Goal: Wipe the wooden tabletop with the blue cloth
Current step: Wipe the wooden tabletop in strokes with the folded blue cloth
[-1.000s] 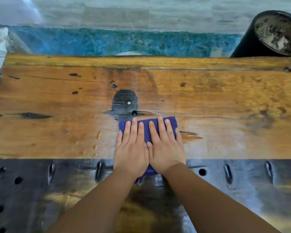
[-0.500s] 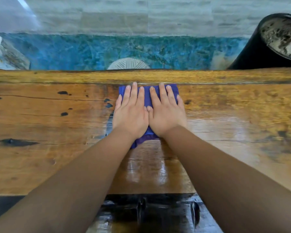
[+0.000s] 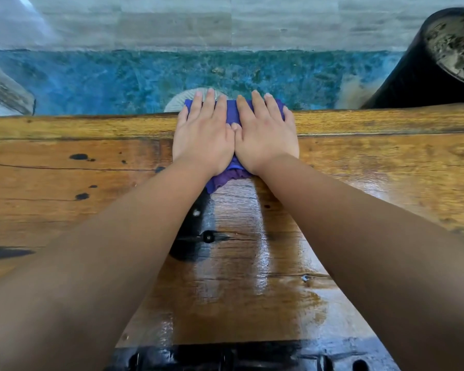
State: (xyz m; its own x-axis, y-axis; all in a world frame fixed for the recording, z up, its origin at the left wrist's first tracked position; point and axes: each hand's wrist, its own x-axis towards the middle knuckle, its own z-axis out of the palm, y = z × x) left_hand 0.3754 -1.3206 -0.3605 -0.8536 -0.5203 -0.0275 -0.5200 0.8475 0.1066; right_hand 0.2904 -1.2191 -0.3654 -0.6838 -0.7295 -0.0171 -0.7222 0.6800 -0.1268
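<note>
Now both hands [image 3: 235, 140] have pushed the blue cloth [image 3: 232, 112] to the tabletop's [image 3: 65, 183] far edge.

Both flat hands [image 3: 235, 140] press blue cloth [image 3: 232, 113] on tabletop [image 3: 359, 162].

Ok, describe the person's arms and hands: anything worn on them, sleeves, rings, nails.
Both forearms are bare for as far as the view shows, with no sleeves. The left hand and right hand wear no gloves, and no rings, watch or bracelets show. The fingers end in short, unpainted nails.
</note>
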